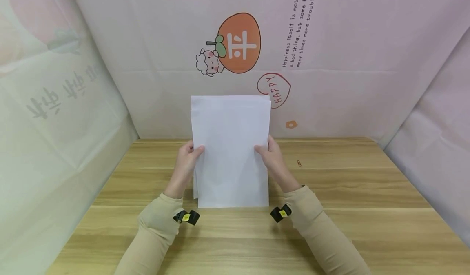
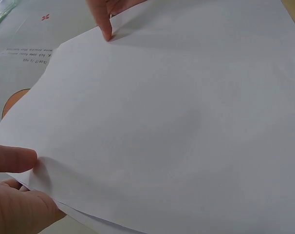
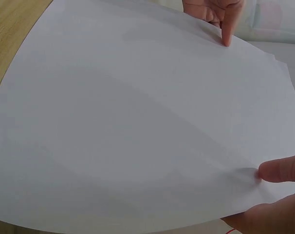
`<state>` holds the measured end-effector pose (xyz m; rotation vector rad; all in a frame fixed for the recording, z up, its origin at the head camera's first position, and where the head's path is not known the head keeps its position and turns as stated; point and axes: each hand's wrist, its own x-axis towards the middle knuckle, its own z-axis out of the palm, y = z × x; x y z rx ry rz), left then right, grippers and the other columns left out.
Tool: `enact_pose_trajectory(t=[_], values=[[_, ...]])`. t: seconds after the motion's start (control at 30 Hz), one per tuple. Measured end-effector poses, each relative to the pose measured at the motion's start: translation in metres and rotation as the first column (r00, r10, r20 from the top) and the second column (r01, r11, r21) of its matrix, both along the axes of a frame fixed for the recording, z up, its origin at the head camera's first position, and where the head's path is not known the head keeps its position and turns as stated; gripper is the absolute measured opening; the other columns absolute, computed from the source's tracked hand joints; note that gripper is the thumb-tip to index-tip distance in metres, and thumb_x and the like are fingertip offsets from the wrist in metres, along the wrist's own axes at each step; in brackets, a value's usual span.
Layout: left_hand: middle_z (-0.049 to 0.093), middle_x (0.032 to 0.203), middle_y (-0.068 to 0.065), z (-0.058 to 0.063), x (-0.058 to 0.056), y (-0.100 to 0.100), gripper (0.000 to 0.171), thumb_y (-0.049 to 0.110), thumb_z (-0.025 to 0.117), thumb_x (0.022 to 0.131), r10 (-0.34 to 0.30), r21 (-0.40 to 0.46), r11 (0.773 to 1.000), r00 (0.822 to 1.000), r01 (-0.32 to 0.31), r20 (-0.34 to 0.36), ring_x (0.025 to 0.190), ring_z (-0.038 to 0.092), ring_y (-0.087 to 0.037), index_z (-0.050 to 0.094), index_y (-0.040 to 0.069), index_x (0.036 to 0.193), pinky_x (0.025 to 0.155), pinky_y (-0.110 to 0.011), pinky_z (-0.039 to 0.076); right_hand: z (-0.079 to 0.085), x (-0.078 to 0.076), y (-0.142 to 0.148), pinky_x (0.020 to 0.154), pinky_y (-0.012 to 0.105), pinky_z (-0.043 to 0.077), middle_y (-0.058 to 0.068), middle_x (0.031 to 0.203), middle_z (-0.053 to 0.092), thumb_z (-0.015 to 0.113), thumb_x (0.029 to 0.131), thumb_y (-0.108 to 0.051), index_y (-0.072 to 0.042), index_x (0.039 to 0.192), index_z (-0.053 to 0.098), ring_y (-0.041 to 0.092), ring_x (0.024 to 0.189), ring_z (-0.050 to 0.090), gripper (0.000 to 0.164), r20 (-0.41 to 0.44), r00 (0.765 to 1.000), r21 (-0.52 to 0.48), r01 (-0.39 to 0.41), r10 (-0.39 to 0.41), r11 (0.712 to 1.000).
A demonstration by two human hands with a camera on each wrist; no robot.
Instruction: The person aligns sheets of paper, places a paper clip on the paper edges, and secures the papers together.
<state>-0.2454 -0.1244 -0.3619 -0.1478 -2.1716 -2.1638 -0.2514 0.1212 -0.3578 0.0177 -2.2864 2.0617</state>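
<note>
In the head view, held white paper [image 1: 231,160] up in front of the body, right between the left hand [image 1: 185,160] and the right hand [image 1: 272,156]. Pinched both long sides, with the left thumb [image 1: 196,151] and the right thumb [image 1: 261,150] on top. Ran the long way from near the body out toward the printed cloth [image 1: 349,95], and the short way from hand to hand. Kept neither hand clearly nearer. Did not line up the edges: showed a back sheet [image 1: 205,101] poking out at the top and left. Could not tell about the bottom edge, touching the wooden counter [image 1: 367,201] or lifted off it. Saw a little red paper clip [image 1: 299,163] on the counter, off to the right of the right hand.

In the left wrist view, looked smooth, thin and plain, with no marks. Pinched the near edge between left thumb and fingers, with a small dent and shadow there. Saw the right hand gripping the far edge.

In the right wrist view, bowed in a soft curve, with a faint bend by the right thumb. Pinched the edge there too, with the left hand across on the far edge. Showed stripy brown wood past one corner.
</note>
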Motion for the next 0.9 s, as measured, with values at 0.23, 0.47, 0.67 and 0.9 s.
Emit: enact_pose_trajectory(t=[0.23,0.47,0.67,0.9], values=[[0.055,0.129,-0.022,0.0018,0.0011,0.0016,0.034,0.005,0.046,0.097,0.017,0.017,1.0,1.0,-0.017,-0.021,0.116,0.053,-0.028,0.049,-0.008,0.128,0.099,-0.043,0.042,0.0006,0.0001,0.0004,0.108,0.045,0.035,0.019,0.143,0.042,0.05,0.094,-0.001,0.0,0.141,0.035,0.033,0.129,0.043,0.05,-0.017,1.0,-0.027,0.01,-0.01,1.0],[0.056,0.128,-0.022,0.0049,0.0026,0.0029,0.033,0.005,0.046,0.097,0.029,0.042,0.999,0.999,-0.028,-0.016,0.114,0.054,-0.026,0.049,-0.007,0.127,0.098,-0.041,0.042,0.0014,0.0008,0.0023,0.104,0.045,0.038,0.017,0.136,0.047,0.05,0.095,-0.003,-0.001,0.139,0.038,0.03,0.123,0.047,0.046,-0.045,0.999,-0.039,-0.006,0.004,0.999],[0.056,0.127,-0.022,0.0064,0.0036,0.0034,0.032,0.005,0.046,0.097,0.029,0.048,0.998,0.999,-0.028,-0.036,0.114,0.054,-0.025,0.049,-0.008,0.127,0.098,-0.04,0.042,0.004,0.0025,0.0034,0.105,0.045,0.037,0.017,0.137,0.047,0.05,0.096,-0.005,-0.002,0.14,0.036,0.03,0.124,0.047,0.046,-0.078,0.997,-0.029,-0.015,0.013,0.999],[0.056,0.127,-0.022,0.0069,0.0037,0.0039,0.032,0.006,0.046,0.098,0.039,0.056,0.998,0.997,-0.035,-0.064,0.115,0.053,-0.023,0.048,-0.008,0.127,0.098,-0.036,0.04,0.0032,0.0022,0.006,0.106,0.044,0.037,0.019,0.134,0.049,0.05,0.096,-0.005,-0.001,0.138,0.038,0.031,0.123,0.048,0.044,-0.152,0.988,-0.029,-0.032,0.027,0.999]])
